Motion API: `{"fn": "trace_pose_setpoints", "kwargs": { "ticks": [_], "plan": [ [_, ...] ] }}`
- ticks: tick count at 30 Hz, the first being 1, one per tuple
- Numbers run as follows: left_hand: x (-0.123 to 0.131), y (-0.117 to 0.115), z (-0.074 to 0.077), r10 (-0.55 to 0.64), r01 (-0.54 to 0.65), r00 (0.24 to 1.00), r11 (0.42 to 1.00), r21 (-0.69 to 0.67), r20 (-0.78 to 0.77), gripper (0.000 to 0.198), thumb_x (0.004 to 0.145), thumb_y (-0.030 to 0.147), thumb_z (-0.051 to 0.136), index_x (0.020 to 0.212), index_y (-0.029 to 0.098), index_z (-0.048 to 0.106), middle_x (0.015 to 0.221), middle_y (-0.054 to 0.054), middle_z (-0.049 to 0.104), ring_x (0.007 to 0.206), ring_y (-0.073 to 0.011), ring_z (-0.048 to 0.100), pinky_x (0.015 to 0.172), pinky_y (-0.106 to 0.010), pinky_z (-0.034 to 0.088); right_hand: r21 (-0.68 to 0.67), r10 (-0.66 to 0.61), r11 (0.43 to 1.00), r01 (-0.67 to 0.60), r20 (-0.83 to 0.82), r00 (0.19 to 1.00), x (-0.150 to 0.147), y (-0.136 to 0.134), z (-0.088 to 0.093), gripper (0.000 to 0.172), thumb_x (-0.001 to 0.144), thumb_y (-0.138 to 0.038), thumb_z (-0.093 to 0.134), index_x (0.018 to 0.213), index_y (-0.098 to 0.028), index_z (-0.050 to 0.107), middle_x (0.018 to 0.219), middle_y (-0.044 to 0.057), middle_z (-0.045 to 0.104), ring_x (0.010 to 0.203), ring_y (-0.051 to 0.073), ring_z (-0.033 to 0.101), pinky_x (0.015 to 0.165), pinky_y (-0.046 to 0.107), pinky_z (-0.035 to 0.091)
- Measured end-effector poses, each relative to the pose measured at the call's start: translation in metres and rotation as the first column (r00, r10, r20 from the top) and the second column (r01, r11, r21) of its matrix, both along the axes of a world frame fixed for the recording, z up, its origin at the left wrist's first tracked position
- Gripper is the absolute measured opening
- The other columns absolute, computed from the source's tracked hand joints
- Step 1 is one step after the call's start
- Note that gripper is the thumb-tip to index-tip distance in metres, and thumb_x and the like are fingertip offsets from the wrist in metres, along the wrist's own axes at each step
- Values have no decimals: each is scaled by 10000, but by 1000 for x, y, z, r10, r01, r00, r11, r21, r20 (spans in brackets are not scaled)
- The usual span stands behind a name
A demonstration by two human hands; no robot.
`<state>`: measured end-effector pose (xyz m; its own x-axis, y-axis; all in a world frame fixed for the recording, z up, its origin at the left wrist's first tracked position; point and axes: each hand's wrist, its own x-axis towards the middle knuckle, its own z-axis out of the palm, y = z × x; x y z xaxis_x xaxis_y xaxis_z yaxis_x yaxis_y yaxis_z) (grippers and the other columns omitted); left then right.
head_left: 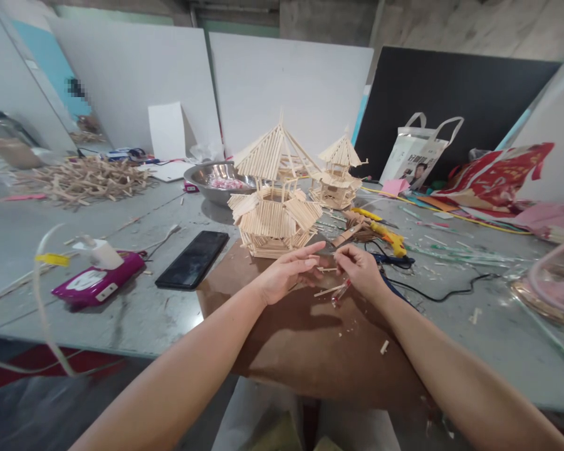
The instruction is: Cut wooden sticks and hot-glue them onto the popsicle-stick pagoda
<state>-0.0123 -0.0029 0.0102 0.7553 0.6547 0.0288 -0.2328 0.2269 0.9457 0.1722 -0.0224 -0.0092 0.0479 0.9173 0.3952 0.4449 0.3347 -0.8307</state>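
My left hand (289, 272) is over the brown board (305, 351), its fingers stretched out toward my right hand. My right hand (360, 268) is closed in a pinch; whatever sits between its fingertips is too small to make out. Just below the hands are short wooden sticks (329, 290) and a small clear-and-red piece (341, 293). Right behind my left hand stands a pavilion model (277, 222) built of thin wooden sticks, with a pointed roof only partly covered on its right side.
A second stick pavilion (336, 178) and a steel bowl (204, 181) stand behind. To the left lie a black phone (192, 260), a purple power strip (101, 279) and a stick pile (89, 178). At right are a yellow-handled tool (390, 240), black cable (444, 297) and plastic scraps.
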Motion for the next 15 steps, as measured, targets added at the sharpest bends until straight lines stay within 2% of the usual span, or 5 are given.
{"fn": "trace_pose_setpoints", "kwargs": {
  "ticks": [4,7,9,11,15],
  "plan": [
    [2,-3,1,70,-60,992,993,101,-100,411,680,293,567,1072,175,528,963,-74,589,723,-112,537,636,-249,393,-63,-107,990,124,232,967,14,15,10,289,776,-271,300,540,-183,442,422,-16,494,434,106,485,481,202,384],
    [6,-5,0,172,-110,955,962,250,-241,370,685,326,552,1007,144,560,869,-60,614,650,-87,516,598,-223,379,-85,-166,962,259,569,805,21,37,24,340,799,-294,270,644,-161,542,544,31,589,553,135,562,544,217,412],
    [8,-7,-1,252,-118,915,913,391,-314,344,691,334,535,967,134,579,807,-46,620,631,-86,506,584,-214,373,-47,-194,955,292,645,739,22,55,31,249,749,-226,375,888,-155,569,836,68,638,779,169,577,645,238,414],
    [9,-8,-2,320,-97,879,846,524,-353,321,698,334,516,928,125,597,766,-40,621,631,-94,507,585,-213,376,-30,-195,951,309,717,669,20,76,34,338,727,-153,401,1038,-166,532,1046,92,581,965,199,517,746,265,389],
    [9,-10,-6,415,-19,814,719,694,-407,295,715,328,479,900,142,614,769,-33,633,633,-107,523,596,-217,390,-104,-136,934,343,782,608,15,117,26,218,733,-136,462,887,-153,616,950,132,607,962,250,519,769,316,382]
  ]
}}
